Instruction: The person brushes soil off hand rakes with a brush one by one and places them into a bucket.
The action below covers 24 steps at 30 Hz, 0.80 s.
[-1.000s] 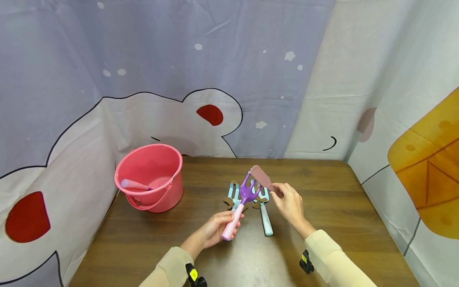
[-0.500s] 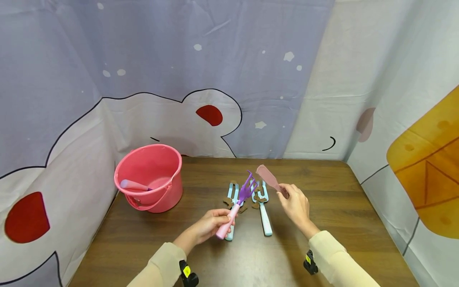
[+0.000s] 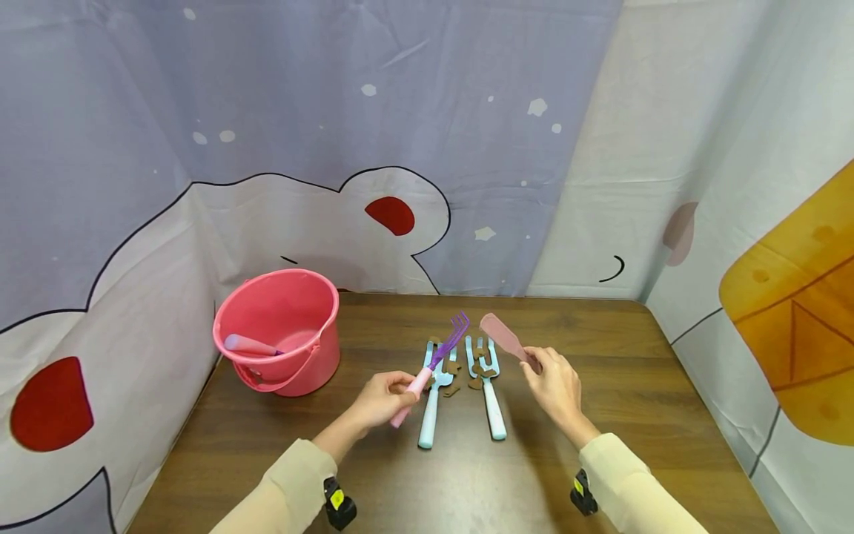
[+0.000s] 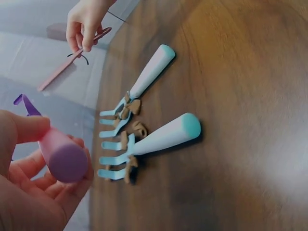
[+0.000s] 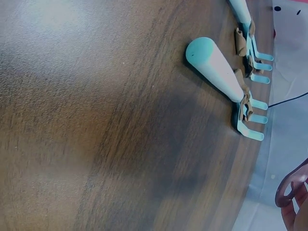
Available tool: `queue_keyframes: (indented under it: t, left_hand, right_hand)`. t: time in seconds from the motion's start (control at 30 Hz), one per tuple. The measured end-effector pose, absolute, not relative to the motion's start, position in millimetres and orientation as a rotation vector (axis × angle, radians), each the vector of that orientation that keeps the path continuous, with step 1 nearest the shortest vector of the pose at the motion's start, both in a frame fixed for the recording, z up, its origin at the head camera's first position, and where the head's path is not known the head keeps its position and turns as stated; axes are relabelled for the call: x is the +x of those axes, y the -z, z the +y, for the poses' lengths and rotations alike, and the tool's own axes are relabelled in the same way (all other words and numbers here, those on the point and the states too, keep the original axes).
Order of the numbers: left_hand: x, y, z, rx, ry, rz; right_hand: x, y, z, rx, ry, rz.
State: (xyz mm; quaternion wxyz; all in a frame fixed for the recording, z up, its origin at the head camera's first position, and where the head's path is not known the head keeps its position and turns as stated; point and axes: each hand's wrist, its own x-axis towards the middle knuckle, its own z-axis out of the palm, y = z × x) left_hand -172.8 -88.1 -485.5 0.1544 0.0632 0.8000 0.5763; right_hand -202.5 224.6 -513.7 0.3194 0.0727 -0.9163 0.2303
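My left hand [image 3: 379,404] grips the pink handle of a purple-tined hand rake [image 3: 419,383], holding it above the table with the tines pointing away. Pinched in my right hand [image 3: 557,386] is a flat, dusky-pink scraper [image 3: 503,336], its blade slanting up to the left, apart from the rake. Below them two light-blue garden forks [image 3: 429,421] [image 4: 153,72] lie side by side, tines away from me. Brown crumbly-looking bits [image 4: 139,128] lie on and around their tines. The right wrist view catches only the fingers [image 5: 297,206] and the scraper's looped handle end [image 5: 285,189].
At the left of the wooden table [image 3: 600,348] stands a pink bucket [image 3: 325,367]. A tool with a pale pink-violet handle [image 3: 250,344] leans inside it. Patterned fabric [image 3: 293,111] hangs behind the table and along both sides.
The rake and the scraper have come apart. My left hand has moved left and tilted the rake, turning its tines sideways; my right hand has shifted slightly right and nearer me.
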Motion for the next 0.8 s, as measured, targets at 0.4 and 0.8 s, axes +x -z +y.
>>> queue_keyframes:
  t: [0.4, 0.8]
  left_hand:
    - [-176, 450, -98, 0.294, -1.063, 2.877]
    - [-181, 417, -119, 0.418, -0.578, 3.194]
  right_hand:
    - [-200, 516, 229, 0.202, -0.593, -2.408]
    - [-196, 519, 230, 0.220, -0.599, -2.428]
